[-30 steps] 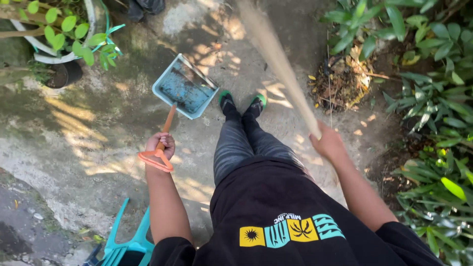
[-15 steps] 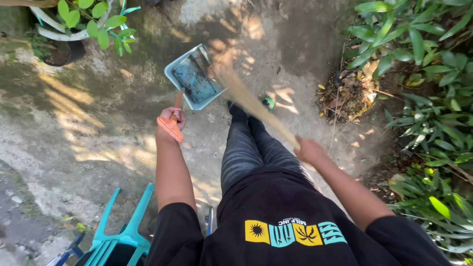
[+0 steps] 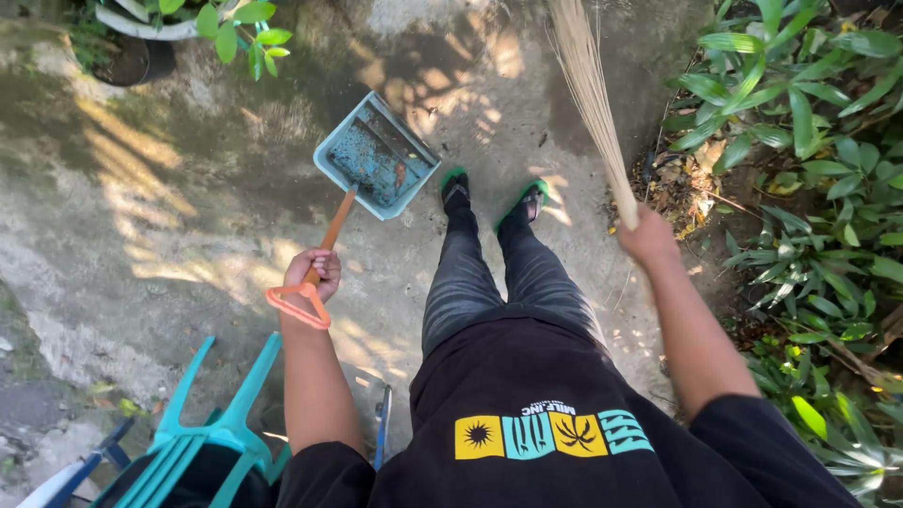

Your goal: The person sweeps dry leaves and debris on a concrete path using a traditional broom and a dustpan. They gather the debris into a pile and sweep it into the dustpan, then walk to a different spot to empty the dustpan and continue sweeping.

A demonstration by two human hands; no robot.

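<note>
Teal plastic chairs (image 3: 202,423) sit nearest, beside a person sweeping a concrete yard.
Left hand (image 3: 315,273) is closed around the orange handle (image 3: 329,235), tilting the pale blue dustpan (image 3: 376,155) onto the concrete (image 3: 141,235) before the sandalled feet (image 3: 489,193); right hand (image 3: 644,235) is clenched on the straw broom (image 3: 588,85), bristles angled toward the leaf litter (image 3: 677,183) at the path's planted edge.

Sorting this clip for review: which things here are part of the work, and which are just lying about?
In use: left hand grips dustpan handle; right hand grips stick broom; leaf litter.
Lying about: teal chairs; potted plant; green shrubs.
</note>
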